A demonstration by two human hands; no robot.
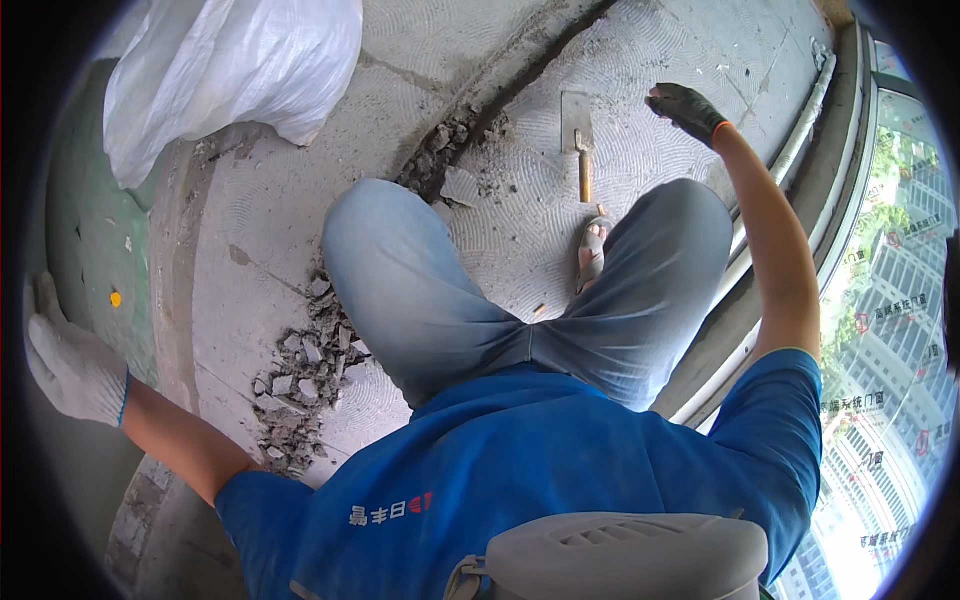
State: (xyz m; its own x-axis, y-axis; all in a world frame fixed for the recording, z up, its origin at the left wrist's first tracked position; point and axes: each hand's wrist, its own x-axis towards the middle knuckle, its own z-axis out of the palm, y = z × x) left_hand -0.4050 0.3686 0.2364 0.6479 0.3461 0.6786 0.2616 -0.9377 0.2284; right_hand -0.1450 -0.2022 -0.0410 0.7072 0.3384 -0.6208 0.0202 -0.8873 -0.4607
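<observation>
My left hand (72, 358), in a pale knitted glove with a blue cuff, is held out at the far left. Its fingers are stretched out against or just in front of the grey-green wall (120, 250); contact is hard to make out. My right hand (688, 108) wears a dark glove with an orange cuff. It hovers at the upper right with fingers slightly bent and nothing visible in them. Nearest to it, a trowel (577, 125) with a flat metal blade and wooden handle lies on the ridged mortar floor (520, 240).
A groove (540, 60) runs across the floor, with broken rubble (435, 150) along it. More rubble (300, 375) lies beside my left leg. A white sack (240, 70) stands at upper left. A pale pipe (808, 115) runs along the window (880, 330) at right.
</observation>
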